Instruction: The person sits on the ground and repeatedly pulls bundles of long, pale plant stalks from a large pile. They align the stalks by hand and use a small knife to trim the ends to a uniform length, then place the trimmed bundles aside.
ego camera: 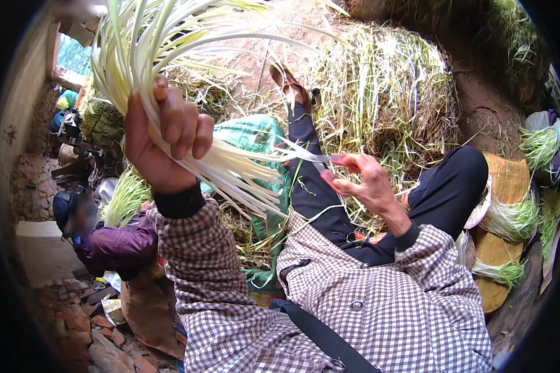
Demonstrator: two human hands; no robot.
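Note:
My left hand (165, 133) is raised and closed around a bundle of pale stalks (228, 163), probably blanched chives. Their cut-looking white ends point right and down, while the yellow-green leaves fan out above the fist. In my right hand (373, 182) is a pair of red-handled scissors (331, 175), fingers through the loops. The blades are spread and point left, close to the stalk ends. I cannot tell whether a blade touches a stalk.
A large heap of stalks (387, 84) lies beyond my legs. A green woven sack (256, 135) is beneath the bundle. At right, tied bunches (513, 217) rest on a wooden board (492, 249). A person in a purple jacket (121, 247) sits at left near broken bricks (107, 349).

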